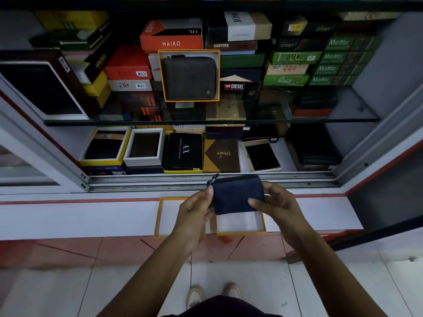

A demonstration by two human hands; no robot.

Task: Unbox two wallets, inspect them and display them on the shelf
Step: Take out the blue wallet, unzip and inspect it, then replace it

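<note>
Navy wallet point(238, 195) level, long axis left-right, zipper edge up, gripped by both hands' fingers point(253, 201).

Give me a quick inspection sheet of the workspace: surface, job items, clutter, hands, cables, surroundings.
Surface: white ledge in front of the cabinet, bearing two open orange-rimmed box halves, both seemingly without contents.
Job's things: navy zip wallet held above the box halves; dark zip wallet already standing in its orange-rimmed box on the glass shelf.
Clutter: stacked wallet boxes behind it, including the Haiko box and green Matrix boxes; more open and closed boxes on the lower shelf.
Hands: left hand and right hand each grip one side of the navy wallet.
Cables: nothing seen.
Surroundings: sliding-door track, red and white floor tiles, the person's shoes below.
</note>
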